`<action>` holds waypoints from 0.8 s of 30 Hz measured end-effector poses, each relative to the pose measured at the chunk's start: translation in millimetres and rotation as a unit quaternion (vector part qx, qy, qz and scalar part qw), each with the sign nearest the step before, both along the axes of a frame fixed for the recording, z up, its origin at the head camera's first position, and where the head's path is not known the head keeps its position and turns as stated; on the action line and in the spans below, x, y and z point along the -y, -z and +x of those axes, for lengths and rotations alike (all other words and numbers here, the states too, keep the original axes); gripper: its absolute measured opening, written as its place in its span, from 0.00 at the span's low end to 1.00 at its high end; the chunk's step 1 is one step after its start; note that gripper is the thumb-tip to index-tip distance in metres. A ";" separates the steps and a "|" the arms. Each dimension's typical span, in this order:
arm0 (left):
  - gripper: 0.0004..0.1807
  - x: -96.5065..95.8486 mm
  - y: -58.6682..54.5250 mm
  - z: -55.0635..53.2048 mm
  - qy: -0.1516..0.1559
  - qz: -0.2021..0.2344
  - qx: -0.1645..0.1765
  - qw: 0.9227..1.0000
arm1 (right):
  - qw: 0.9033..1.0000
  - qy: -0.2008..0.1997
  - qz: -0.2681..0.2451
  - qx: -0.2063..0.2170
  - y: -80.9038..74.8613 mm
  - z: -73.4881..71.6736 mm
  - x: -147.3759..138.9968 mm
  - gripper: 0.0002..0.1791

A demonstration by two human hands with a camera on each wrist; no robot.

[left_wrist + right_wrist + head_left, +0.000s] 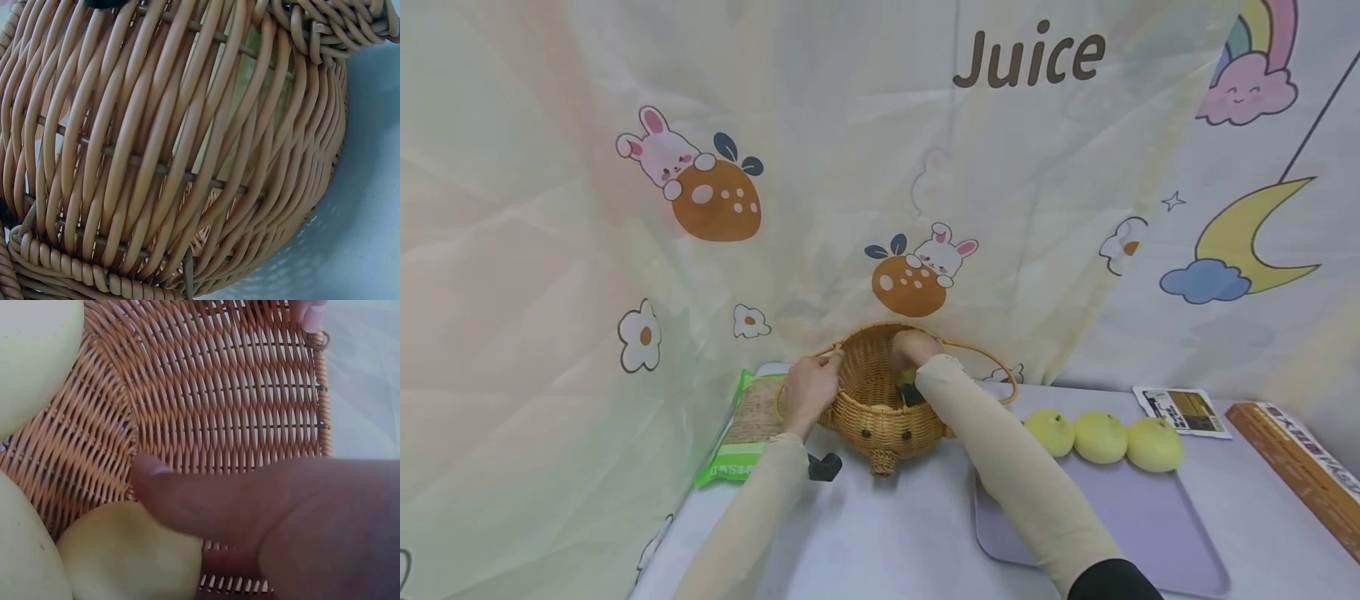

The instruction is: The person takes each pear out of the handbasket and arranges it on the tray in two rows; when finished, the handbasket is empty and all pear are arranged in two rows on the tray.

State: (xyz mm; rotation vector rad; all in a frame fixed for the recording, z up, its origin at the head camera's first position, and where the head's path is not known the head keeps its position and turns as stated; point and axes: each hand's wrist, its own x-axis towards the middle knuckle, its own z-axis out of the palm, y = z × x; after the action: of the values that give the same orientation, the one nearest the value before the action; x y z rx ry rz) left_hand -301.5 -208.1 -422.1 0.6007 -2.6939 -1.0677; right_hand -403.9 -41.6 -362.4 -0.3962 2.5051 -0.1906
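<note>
The wicker basket (880, 417) sat near the worktop's (880, 533) back edge. The right hand (913, 350) reached inside, thumb pressed on a yellow fruit (125, 556); how far its fingers closed, I couldn't tell. The left hand (811, 387) curled over the basket's left rim. Three more fruits (1101, 435) lined the lilac tray (1120, 533).

Soft, even, bright light with faint shadows throughout. The head view bows at its edges (wide lens). The right wrist view is blurred close up, its thumb (187, 500) out of focus.
</note>
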 end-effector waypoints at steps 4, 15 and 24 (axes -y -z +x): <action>0.28 -0.8 -0.1 0.6 0.001 0.000 0.002 1.000 | 1.000 -0.013 0.011 -0.024 6.3 0.5 -0.9 0.03; 0.29 -2.1 0.4 0.5 -0.003 0.002 -0.005 1.000 | 0.997 -0.009 -0.005 -0.073 17.6 3.9 -1.8 0.09; 0.29 -3.0 0.9 1.6 -0.011 0.000 -0.010 1.000 | 0.997 0.011 -0.059 -0.041 12.9 2.9 -2.3 0.31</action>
State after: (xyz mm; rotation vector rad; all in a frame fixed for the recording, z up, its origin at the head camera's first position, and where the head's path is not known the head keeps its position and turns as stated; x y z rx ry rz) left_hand -299.9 -205.1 -423.0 0.6144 -2.6641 -1.0630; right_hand -401.0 -39.3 -375.3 -0.4325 2.5864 -0.3372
